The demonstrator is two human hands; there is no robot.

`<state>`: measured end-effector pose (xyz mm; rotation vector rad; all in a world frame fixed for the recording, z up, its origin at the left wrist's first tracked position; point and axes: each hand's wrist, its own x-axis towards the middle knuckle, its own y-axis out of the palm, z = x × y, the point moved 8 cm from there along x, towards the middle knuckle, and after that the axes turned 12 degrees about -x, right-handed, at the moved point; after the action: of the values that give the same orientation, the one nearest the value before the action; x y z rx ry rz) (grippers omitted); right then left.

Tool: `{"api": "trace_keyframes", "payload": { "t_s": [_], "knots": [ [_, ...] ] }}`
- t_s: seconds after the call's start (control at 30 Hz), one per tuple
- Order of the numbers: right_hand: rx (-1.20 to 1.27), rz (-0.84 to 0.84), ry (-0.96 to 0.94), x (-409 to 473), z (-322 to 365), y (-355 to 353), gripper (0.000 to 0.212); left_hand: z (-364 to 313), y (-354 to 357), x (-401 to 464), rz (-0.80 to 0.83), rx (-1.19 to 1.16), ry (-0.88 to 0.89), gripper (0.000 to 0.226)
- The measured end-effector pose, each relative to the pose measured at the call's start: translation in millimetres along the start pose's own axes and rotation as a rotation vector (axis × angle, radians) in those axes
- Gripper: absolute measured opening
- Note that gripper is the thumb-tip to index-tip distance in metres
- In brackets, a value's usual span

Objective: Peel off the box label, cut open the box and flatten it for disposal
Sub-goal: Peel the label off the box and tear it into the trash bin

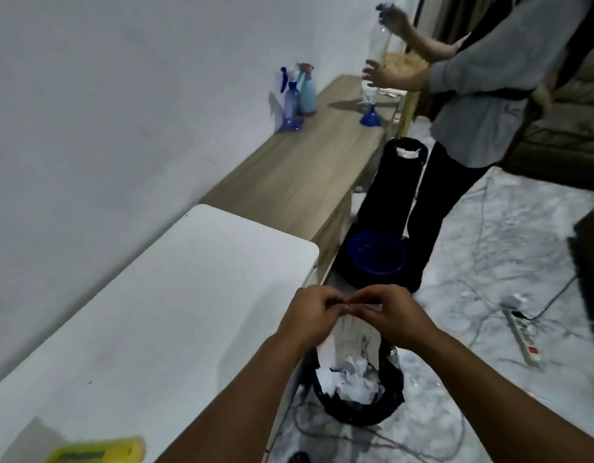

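Pinching the peeled label (350, 339) by its top edge, left hand (309, 315) & right hand (394, 317) hold it over the bin (359, 406). Looks thin, limp, prob. tacky on one side; both grips pressed on that edge w/ fingertips only.

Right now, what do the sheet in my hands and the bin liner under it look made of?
Sheet: looks like thin white paper, matte, printed, hanging limp from both hands. Bin liner: likely thin black plastic film, slightly glossy and wrinkled at the rim.
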<state>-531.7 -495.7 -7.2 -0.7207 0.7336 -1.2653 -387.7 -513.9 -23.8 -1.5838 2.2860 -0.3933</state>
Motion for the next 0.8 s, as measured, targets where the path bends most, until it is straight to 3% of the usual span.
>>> {"api": "trace_keyframes", "payload": {
  "t_s": [0.13, 0.3, 0.43, 0.53, 0.8],
  "knots": [
    [0.005, -0.110, 0.087, -6, -10, -6, 0.006, 7, 8, 15, 0.063, -0.027, 0.000, 0.015],
    [-0.113, -0.253, 0.064, -8, -3, -18, 0.004, 6, 18, 28, 0.125, -0.143, -0.079, 0.015],
    [-0.155, -0.330, -0.077, -10, 9, -23, 0.010, 25, 6, 45, 0.006, -0.188, -0.185, 0.016],
    [0.097, -0.365, 0.023, -15, -2, -31, 0.014, 40, 3, 52, -0.031, -0.325, -0.280, 0.013],
    [0.731, -0.669, 0.268, -41, -78, -85, 0.016, 37, -16, 65, -0.250, -0.155, -0.213, 0.008]
  ]
}}
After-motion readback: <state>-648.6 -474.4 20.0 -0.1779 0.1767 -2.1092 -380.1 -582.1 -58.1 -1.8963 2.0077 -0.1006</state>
